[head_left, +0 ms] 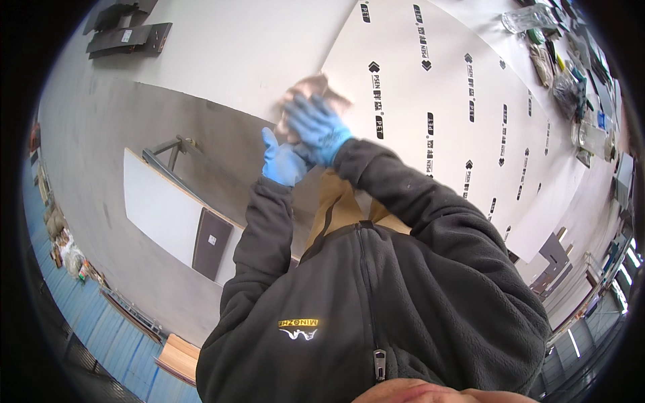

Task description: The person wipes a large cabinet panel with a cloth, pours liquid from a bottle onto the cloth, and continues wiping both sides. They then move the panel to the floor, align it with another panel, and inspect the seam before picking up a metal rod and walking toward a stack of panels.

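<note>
the person is pressing a pinkish-tan cloth (310, 91) against the near-left edge of a large white panel (457, 134) covered in protective film with rows of dark printed marks. the right hand (317, 127), in a blue glove, is lying spread and flat over the cloth, fingers curling onto it. the left hand (282, 161), also blue-gloved, is sitting just beside and below it, loosely curled; whether it is gripping a corner of the cloth cannot be told. the cloth is looking soft, light and floppy, best bunched under the palm. the panel is looking stiff, broad and slick. the dark fleece jacket (376, 295) is hiding the counter beneath, and the far-right clutter of clear bottles (531, 17) and tools is too small to make out.
</note>
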`<state>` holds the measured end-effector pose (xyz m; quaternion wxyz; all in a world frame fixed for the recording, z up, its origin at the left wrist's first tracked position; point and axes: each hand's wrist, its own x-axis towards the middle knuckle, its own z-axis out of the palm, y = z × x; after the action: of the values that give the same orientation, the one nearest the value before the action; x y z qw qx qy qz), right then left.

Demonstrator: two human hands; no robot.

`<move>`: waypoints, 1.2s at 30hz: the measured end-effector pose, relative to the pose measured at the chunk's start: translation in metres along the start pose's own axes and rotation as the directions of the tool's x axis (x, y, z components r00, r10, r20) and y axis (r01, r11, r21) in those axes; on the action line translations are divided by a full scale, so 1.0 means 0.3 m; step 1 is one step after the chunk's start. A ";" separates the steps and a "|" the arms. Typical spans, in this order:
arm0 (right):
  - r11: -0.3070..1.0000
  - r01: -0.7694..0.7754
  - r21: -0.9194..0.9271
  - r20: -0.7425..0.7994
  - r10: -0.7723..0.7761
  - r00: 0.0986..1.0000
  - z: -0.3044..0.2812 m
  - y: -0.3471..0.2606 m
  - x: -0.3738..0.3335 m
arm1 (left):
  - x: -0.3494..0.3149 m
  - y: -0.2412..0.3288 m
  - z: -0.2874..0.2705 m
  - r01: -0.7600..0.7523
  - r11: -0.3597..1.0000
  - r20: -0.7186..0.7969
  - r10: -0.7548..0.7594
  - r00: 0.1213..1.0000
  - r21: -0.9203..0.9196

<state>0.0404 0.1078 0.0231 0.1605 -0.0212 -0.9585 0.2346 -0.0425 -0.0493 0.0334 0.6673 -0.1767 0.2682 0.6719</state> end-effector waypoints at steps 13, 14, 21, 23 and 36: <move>0.999 0.042 -0.028 0.005 -0.042 0.999 -0.070 -0.089 -0.023 | -0.031 -0.047 -0.063 -0.124 0.992 -0.065 0.122 0.990 -0.018; 0.996 0.068 0.061 -0.023 -0.067 0.998 -0.078 -0.076 -0.011 | -0.045 -0.062 -0.077 -0.111 0.993 -0.057 0.109 0.992 -0.038; 0.983 0.169 0.069 0.050 -0.173 0.984 -0.087 0.008 -0.054 | -0.115 -0.074 -0.140 -0.115 0.963 -0.126 0.086 0.988 -0.243; 0.984 0.176 -0.006 0.050 -0.176 0.983 -0.074 0.000 -0.026 | -0.116 -0.095 -0.141 -0.136 0.974 -0.110 0.117 0.987 -0.181; 0.982 -0.108 -0.157 -0.063 0.099 0.993 -0.048 0.107 0.045 | -0.151 -0.140 -0.192 -0.242 0.958 -0.117 0.225 0.967 -0.154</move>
<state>0.0310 0.1443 0.0244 0.1721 -0.0902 -0.9671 0.1643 -0.0057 -0.1213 0.0093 0.5522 -0.2317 0.2625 0.7567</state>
